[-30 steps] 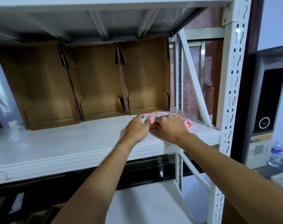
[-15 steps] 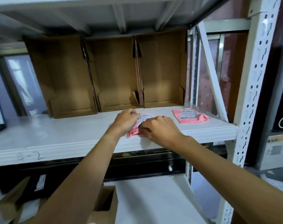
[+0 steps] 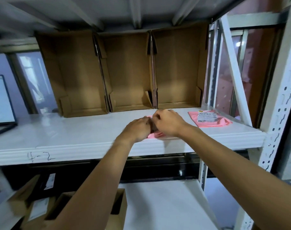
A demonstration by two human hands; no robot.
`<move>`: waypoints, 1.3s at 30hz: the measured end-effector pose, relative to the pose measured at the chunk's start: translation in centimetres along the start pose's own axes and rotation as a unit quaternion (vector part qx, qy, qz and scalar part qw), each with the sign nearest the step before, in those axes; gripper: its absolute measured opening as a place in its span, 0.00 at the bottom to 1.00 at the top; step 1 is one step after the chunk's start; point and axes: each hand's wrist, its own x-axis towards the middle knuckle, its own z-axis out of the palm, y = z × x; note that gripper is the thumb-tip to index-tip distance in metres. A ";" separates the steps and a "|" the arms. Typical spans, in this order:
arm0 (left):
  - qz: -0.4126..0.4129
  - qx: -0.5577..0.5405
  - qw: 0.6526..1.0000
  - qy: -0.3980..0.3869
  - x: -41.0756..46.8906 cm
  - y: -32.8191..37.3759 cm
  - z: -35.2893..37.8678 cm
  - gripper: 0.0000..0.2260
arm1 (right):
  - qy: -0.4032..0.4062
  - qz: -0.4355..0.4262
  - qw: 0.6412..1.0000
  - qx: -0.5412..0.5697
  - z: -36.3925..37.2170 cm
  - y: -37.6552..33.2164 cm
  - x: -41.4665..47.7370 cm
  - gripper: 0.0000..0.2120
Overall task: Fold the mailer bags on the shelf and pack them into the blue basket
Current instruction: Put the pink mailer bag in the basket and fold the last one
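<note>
A pink mailer bag [image 3: 155, 135] lies near the front edge of the white shelf [image 3: 75, 135], mostly hidden under my hands. My left hand [image 3: 138, 128] and my right hand [image 3: 168, 123] sit side by side on it, fingers curled and gripping its folded part. A second pink mailer bag [image 3: 209, 118] with a white label lies flat at the shelf's right end, apart from my hands. No blue basket is in view.
Three open cardboard bins [image 3: 129, 72] stand along the back of the shelf. A white perforated upright [image 3: 281, 103] and a diagonal brace [image 3: 234, 67] close the right side. Cardboard boxes [image 3: 71, 209] sit on the lower shelf at left.
One mailer bag has been drawn left from the right end toward the shelf's middle, leaving a second behind. Both hands have closed in together over it.
</note>
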 end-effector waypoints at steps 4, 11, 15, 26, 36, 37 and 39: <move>-0.016 0.003 1.000 -0.005 0.4 -0.2 0.1 0.15 | -0.101 0.012 0.994 -0.028 1.1 0.5 2.4 0.16; -0.015 0.030 0.999 -0.016 0.8 0.1 0.1 0.24 | -0.164 -0.013 0.985 -0.043 2.2 1.2 2.8 0.22; 0.012 0.034 0.999 -0.016 0.8 0.6 -0.2 0.23 | -0.163 0.003 0.986 -0.013 1.7 1.7 3.4 0.23; 0.009 0.058 0.997 -0.056 1.4 0.4 0.1 0.22 | -0.157 0.007 0.984 -0.078 2.0 1.7 3.2 0.20; -0.005 0.079 0.994 -0.074 1.0 0.7 -0.4 0.22 | -0.191 -0.003 0.974 -0.120 2.1 1.7 3.3 0.23; -0.003 0.080 0.994 -0.076 0.9 0.7 -0.6 0.22 | -0.196 -0.002 0.974 -0.117 1.9 1.7 3.3 0.23; 0.002 0.091 0.992 -0.086 0.8 0.5 -0.9 0.22 | -0.205 0.006 0.974 -0.097 1.5 1.8 3.3 0.23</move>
